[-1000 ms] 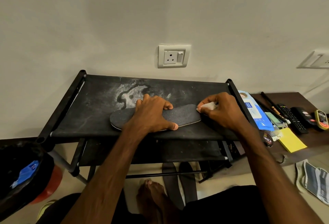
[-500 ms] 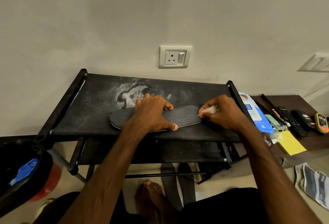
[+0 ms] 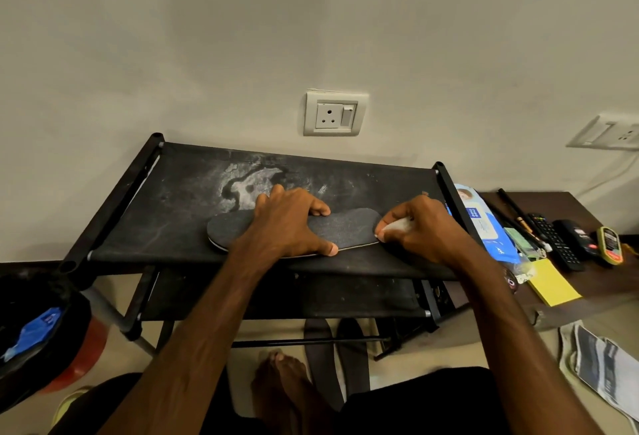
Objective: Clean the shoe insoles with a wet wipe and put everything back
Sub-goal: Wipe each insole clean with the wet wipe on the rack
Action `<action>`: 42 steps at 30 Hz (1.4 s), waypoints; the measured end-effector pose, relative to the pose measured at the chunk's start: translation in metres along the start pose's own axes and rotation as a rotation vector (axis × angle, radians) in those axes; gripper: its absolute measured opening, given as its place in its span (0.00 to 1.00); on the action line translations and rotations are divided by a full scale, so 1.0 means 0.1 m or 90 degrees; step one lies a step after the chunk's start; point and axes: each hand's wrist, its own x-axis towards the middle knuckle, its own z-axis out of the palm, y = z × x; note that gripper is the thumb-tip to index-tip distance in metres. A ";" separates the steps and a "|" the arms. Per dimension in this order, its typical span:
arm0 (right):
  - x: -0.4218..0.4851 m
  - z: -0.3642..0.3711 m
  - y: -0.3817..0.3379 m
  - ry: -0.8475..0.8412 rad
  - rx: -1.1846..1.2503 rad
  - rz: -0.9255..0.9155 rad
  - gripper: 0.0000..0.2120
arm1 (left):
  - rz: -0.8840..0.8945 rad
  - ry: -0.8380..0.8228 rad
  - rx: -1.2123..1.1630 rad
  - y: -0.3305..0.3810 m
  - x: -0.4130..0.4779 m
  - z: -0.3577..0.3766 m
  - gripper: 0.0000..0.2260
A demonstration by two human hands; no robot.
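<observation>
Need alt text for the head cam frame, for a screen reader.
A person's left hand presses a dark insole flat on a black fabric shoe rack while the right hand pinches a white wet wipe against the insole's right tip. A blue wet-wipe pack lies just right of the rack.

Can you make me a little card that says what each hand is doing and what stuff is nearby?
place: black shoe rack against a wall
being cleaned: dark insole, lying flat on the rack's top shelf
left hand: presses down on the middle of the insole
right hand: pinches a white wet wipe at the insole's right end
off to the right: blue wipes pack, yellow sticky notes, remote control
</observation>
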 end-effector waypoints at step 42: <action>0.03 0.31 -0.18 0.071 -0.012 -0.047 0.01 | 0.036 0.013 0.004 -0.08 0.06 0.06 0.33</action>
